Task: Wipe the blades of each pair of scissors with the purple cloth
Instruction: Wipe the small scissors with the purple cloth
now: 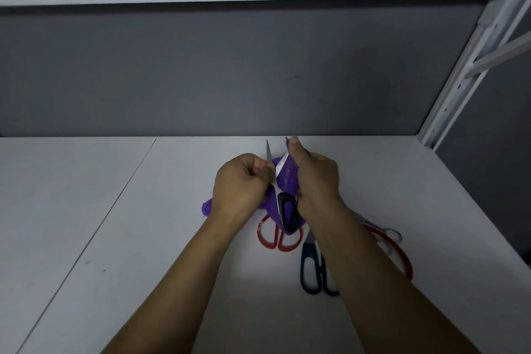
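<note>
Wiping open black-handled scissors [285, 205]: left hand [242, 182] pinches one blade, right hand [314, 178] grips purple cloth [287, 181] round other blade. Best stroke pivot to tip, fingers behind edge. Red-handled pair [277, 240] just below these scissors.

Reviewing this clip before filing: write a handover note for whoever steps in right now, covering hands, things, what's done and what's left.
Left hand: grips the black-handled scissors, blades open, tips pointing away.
Right hand: pinches the purple cloth round one blade.
On the table: red-handled scissors partly under the cloth, blue-handled scissors, and a second red-handled pair partly behind the right forearm.
Done: wiping of the held pair is under way; I cannot tell if the others were wiped.
Left: finish both blades, then any unwiped pair.
</note>
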